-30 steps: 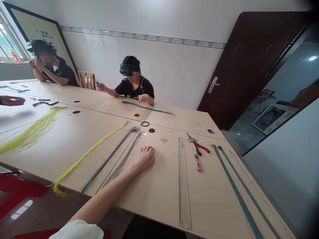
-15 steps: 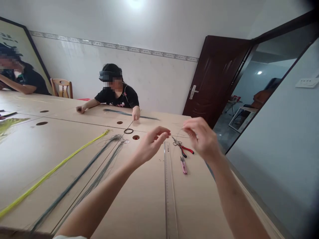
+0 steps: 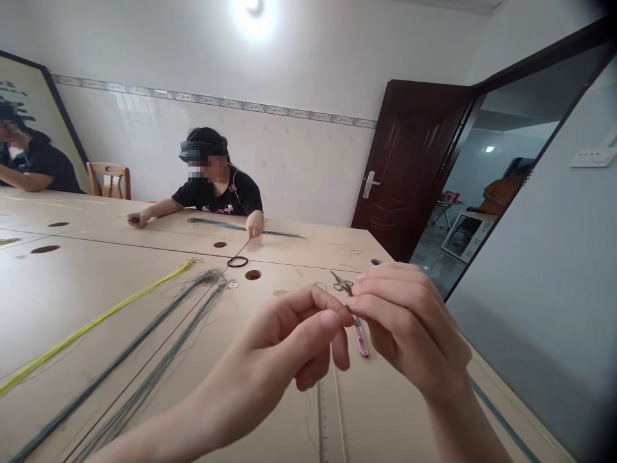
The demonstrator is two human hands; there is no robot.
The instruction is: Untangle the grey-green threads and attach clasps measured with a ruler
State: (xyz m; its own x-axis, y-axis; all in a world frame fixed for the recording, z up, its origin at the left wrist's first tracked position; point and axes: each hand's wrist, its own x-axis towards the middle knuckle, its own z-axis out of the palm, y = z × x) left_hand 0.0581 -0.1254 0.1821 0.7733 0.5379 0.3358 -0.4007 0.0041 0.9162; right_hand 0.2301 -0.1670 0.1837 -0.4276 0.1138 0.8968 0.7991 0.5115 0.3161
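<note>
While both hands meet above the counter [image 3: 279,437], a thin thread [image 3: 343,307], barely visible, shows at their fingertips over the ruler [image 3: 324,411]. The right hand [image 3: 409,321] has its fingers drawn narrow, seemingly around the thread, though its thumb is hidden. The left hand [image 3: 294,347] is curled, thumb and forefinger close together; whether it grips the thread too, I cannot tell. Just beyond the fingertips lie the scissors [image 3: 341,281], and below them the pink snips [image 3: 361,342], partly hidden. Left of the hands, a yellow bundle [image 3: 120,303] and two grey bundles, one tight [image 3: 139,344] and one looser [image 3: 166,366], lie slanting across the counter. A black ring [image 3: 238,262] rests near their far ends. Across the counter sits a person in black [image 3: 229,193], one hand [image 3: 255,225] reaching down to the surface near another greyish bundle [image 3: 222,224].
</note>
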